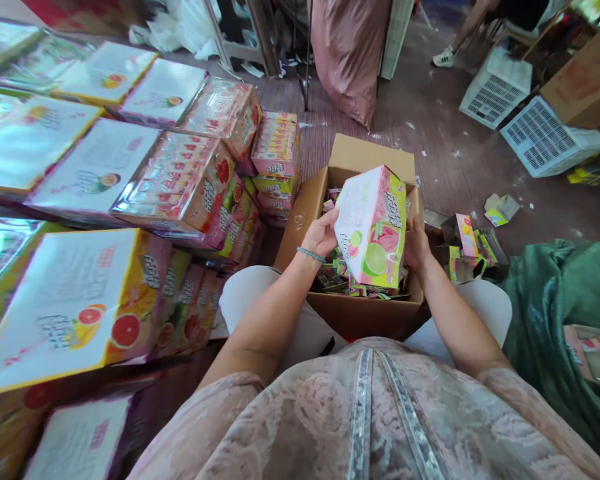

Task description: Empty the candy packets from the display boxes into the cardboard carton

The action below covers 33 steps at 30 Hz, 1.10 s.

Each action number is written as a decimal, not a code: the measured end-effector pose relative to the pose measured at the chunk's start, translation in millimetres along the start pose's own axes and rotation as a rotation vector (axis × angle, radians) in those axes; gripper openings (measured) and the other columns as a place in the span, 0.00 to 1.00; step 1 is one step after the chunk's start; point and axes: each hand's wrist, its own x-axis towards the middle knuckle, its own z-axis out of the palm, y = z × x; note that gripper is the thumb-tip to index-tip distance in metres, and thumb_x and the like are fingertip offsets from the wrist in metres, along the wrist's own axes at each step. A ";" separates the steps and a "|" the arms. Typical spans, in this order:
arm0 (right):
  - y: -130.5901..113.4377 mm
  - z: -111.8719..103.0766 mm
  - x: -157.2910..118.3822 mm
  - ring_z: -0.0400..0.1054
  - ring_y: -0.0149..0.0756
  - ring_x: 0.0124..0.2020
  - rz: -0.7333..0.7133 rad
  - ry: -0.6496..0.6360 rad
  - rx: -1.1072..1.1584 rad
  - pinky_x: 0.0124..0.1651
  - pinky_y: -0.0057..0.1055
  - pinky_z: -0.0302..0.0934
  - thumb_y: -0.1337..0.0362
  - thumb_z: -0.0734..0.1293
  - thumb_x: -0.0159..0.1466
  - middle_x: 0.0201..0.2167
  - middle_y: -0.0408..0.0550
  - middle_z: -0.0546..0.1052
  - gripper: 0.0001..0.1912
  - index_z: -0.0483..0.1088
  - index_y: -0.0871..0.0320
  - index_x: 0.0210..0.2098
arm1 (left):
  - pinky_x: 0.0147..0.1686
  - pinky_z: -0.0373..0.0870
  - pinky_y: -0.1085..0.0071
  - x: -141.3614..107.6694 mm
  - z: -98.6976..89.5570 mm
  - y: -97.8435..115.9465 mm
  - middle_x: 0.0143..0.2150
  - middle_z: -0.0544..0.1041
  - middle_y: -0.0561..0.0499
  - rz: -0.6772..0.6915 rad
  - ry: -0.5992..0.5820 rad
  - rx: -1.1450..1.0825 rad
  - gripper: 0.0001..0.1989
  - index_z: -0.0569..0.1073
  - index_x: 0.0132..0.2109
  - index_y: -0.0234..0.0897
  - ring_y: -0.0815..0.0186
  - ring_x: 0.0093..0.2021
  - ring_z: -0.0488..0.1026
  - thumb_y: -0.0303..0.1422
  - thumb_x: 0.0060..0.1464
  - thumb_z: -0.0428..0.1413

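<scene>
Both my hands hold a white, green and pink printed box (375, 227), tilted over an open brown carton (365, 313) that stands between my knees. My left hand (323, 233), with a green bead bracelet on the wrist, grips the box's left edge. On the opposite side my right hand (416, 243) is closed against the green printed face, its fingers partly hidden behind the box. Beneath the box, many small green and pink packets (337, 277) lie loose in the carton.
Stacks of printed fruit boxes (170, 180) fill my left side. A pink sack (345, 60) stands ahead. White crates (545, 137) sit at the far right, near another person's leg (467, 30). Opened small boxes (467, 237) and green cloth (555, 300) lie to my right.
</scene>
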 end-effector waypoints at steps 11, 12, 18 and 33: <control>31.7 -5.5 -75.1 0.79 0.51 0.57 -0.040 0.080 -0.132 0.52 0.45 0.79 0.37 0.82 0.53 0.59 0.50 0.82 0.47 0.70 0.46 0.66 | 0.42 0.75 0.72 -28.2 24.2 -2.4 0.40 0.83 0.54 0.121 -0.137 0.108 0.19 0.74 0.42 0.39 0.67 0.37 0.79 0.20 0.52 0.74; 28.1 -8.9 -71.0 0.80 0.51 0.54 0.002 0.090 -0.106 0.50 0.46 0.80 0.35 0.80 0.55 0.56 0.50 0.83 0.43 0.72 0.48 0.63 | 0.40 0.75 0.72 -33.5 25.9 -0.7 0.38 0.83 0.54 0.103 -0.204 0.172 0.18 0.75 0.41 0.38 0.68 0.36 0.78 0.22 0.52 0.75; 1.9 -28.1 -68.1 0.81 0.56 0.53 0.054 0.032 0.029 0.48 0.53 0.80 0.25 0.73 0.56 0.50 0.53 0.86 0.40 0.80 0.49 0.52 | 0.44 0.82 0.64 -58.0 21.1 34.8 0.40 0.85 0.42 -0.009 -0.502 0.248 0.16 0.81 0.45 0.33 0.60 0.37 0.83 0.37 0.57 0.76; -117.2 -144.1 -169.6 0.78 0.53 0.55 -0.544 0.665 -0.244 0.72 0.60 0.67 0.44 0.77 0.52 0.49 0.52 0.83 0.23 0.78 0.52 0.39 | 0.25 0.70 0.78 -57.2 17.7 68.8 0.25 0.76 0.49 0.017 0.350 0.223 0.08 0.75 0.34 0.34 0.71 0.21 0.70 0.29 0.65 0.61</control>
